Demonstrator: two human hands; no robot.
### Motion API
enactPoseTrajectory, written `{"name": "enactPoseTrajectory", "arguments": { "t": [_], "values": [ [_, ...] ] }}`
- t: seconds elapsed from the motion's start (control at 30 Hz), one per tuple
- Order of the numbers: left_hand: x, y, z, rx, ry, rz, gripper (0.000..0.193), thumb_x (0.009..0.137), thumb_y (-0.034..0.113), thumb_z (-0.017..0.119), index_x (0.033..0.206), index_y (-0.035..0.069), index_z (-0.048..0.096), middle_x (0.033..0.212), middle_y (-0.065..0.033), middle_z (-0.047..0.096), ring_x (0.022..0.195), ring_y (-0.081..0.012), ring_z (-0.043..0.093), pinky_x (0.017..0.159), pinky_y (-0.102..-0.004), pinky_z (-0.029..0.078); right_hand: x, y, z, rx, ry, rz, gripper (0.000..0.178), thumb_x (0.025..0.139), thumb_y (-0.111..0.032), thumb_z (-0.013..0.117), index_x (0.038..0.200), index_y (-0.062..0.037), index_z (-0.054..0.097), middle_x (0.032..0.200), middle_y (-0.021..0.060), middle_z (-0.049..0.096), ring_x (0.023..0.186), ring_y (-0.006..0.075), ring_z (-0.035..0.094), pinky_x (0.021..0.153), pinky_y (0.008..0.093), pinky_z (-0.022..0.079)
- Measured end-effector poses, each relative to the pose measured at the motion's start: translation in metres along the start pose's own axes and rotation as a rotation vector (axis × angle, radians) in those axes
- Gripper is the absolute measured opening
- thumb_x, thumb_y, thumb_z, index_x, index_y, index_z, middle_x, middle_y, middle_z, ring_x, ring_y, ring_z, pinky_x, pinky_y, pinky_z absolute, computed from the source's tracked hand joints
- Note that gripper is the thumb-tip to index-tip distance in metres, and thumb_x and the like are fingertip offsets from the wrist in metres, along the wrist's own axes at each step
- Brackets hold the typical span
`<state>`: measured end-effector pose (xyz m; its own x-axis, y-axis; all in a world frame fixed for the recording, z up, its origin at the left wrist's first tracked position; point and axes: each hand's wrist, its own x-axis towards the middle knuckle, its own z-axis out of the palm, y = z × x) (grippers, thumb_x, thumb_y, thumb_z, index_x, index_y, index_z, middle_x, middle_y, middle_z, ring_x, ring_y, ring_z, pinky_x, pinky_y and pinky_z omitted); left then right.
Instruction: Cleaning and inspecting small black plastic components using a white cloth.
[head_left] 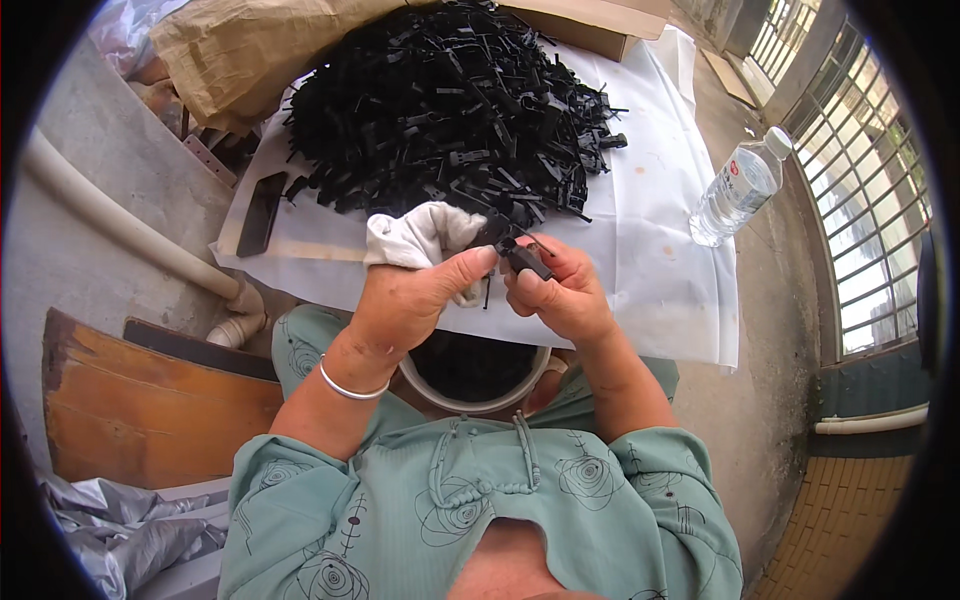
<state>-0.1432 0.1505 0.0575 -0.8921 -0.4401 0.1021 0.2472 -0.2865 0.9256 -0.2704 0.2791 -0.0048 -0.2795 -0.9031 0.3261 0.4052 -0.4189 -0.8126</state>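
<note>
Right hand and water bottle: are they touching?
Apart. The head view plainly shows a stretch of white sheet between the right hand and the water bottle.

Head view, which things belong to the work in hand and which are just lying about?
Seemingly in use:
black parts in left hand and right hand
white cloth
black heap
tub with dark contents

Seemingly lying about:
clear bottle
dark phone-like slab
brown paper
orange-brown board

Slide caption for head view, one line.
Left hand and right hand grip a black part before a heap of black pieces on a white sheet.
</note>
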Motion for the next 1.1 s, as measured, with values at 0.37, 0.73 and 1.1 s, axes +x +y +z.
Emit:
{"name": "enactPoseTrajectory", "arguments": {
  "t": [0.37, 0.73, 1.1],
  "values": [
    [-0.004, -0.003, -0.004, 0.464, 0.012, 0.506, 0.019, 0.078, -0.006, 0.064, 0.094, 0.001, 0.055, 0.094, -0.0047, 0.059, 0.081, -0.0085, 0.055, 0.067, -0.0208, 0.046, -0.006, -0.016, 0.030, 0.055, 0.133, 0.053, 0.024, 0.090, -0.022, 0.053, 0.098, 0.0008, 0.049, 0.063, -0.0046, 0.039, 0.049, 0.0038, 0.030, 0.044, 0.0196, 0.024],
    [-0.007, 0.005, -0.017, 0.283, -0.123, -0.051, 0.024, 0.084, 0.001, 0.061, 0.105, -0.002, 0.050, 0.092, -0.0064, 0.060, 0.078, -0.0111, 0.059, 0.067, -0.0230, 0.052, -0.010, 0.020, 0.030, -0.115, 0.197, -0.090, 0.030, 0.089, -0.017, 0.058, 0.109, 0.0030, 0.049, 0.074, -0.0006, 0.047, 0.053, 0.0061, 0.039, 0.046, 0.0205, 0.031],
    [-0.015, 0.009, -0.040, 0.546, 0.103, 0.052, 0.019, 0.085, 0.010, 0.063, 0.094, -0.003, 0.053, 0.064, -0.0045, 0.058, 0.051, -0.0087, 0.055, 0.048, -0.0210, 0.047, -0.006, -0.037, 0.002, -0.128, 0.514, -0.408, 0.016, 0.092, -0.013, 0.052, 0.101, 0.0008, 0.051, 0.062, -0.0056, 0.038, 0.048, 0.0030, 0.030, 0.044, 0.0205, 0.026]
  ]
}}
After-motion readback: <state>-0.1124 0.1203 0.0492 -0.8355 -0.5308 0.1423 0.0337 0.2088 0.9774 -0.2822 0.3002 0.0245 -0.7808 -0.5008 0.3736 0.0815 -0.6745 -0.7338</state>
